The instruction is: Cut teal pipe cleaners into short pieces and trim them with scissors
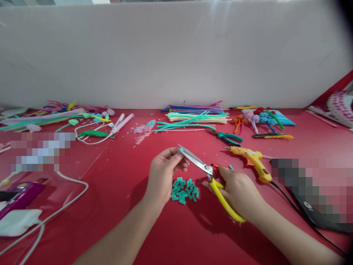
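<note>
My right hand [239, 189] is closed around the handles of a pair of scissors [196, 159], with one yellow handle and one red. Their blades point up and left, the tips at the fingers of my left hand [162, 171]. Thumb and forefinger of that hand pinch a small teal pipe cleaner piece [181, 149], mostly hidden by the fingertips and blades. Just below both hands, a pile of short teal pipe cleaner pieces [184, 192] lies on the red table [171, 235].
Behind my hands lie bundled pipe cleaners [193, 117] and teal-handled pliers [227, 137]. A yellow glue gun [252, 160] with a black cord is at right, near pompom figures [256, 117]. Leftward are a pink hot tool [121, 125], white cables [74, 180] and a purple device [23, 193].
</note>
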`<action>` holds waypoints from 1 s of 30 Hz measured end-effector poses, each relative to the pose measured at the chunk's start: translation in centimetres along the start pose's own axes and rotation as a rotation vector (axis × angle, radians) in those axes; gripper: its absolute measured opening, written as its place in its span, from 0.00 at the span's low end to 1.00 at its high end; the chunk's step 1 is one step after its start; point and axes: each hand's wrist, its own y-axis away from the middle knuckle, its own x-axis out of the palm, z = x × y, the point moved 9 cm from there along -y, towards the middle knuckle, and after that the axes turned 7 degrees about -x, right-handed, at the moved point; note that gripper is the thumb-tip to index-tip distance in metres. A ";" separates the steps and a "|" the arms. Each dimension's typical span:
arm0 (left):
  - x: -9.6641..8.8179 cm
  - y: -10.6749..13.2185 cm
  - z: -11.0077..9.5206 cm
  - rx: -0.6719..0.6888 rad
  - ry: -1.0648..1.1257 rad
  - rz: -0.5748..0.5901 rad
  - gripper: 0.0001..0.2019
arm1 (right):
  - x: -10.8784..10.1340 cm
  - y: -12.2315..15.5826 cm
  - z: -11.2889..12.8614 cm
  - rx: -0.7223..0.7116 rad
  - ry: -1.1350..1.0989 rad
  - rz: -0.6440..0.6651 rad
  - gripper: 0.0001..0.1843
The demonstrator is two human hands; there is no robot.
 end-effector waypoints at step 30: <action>1.1 0.0 1.5 -0.139 -0.034 0.108 0.07 | -1.1 -0.6 -2.7 0.168 -0.007 -0.012 0.18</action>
